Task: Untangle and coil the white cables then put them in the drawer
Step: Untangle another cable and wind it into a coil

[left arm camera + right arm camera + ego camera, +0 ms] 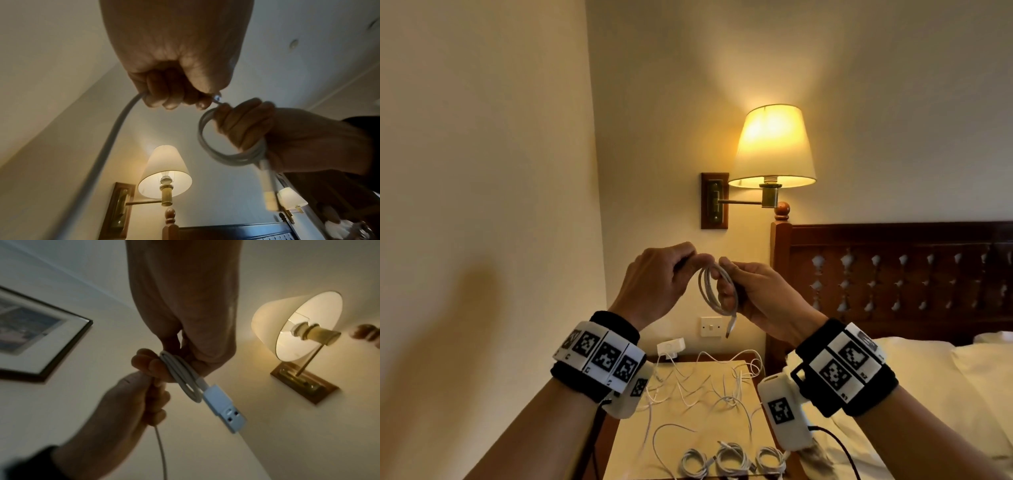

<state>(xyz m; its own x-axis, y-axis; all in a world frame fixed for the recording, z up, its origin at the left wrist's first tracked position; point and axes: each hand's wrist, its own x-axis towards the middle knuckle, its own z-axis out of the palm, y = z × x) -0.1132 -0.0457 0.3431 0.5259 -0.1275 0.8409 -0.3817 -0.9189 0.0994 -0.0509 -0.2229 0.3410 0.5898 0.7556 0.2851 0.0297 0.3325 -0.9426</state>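
Both hands are raised in front of the wall, working one white cable. My right hand point(743, 291) grips a small coil of white cable point(710, 291) wound round its fingers, and the USB plug point(730, 327) hangs down from the coil. My left hand point(657, 277) is closed round the free length of the same cable beside the coil; the cable point(115, 138) trails out below its fist. The coil point(185, 378) and USB plug point(224, 408) show close up in the right wrist view. Three coiled white cables point(731, 459) lie at the nightstand's front edge. The drawer is not in view.
A nightstand point(722, 425) below my hands carries a tangle of loose white cables point(705, 387) and a white adapter point(670, 346) by the wall. A lit wall lamp point(774, 147) hangs above. The wooden headboard point(893, 274) and bed point(945, 377) stand to the right.
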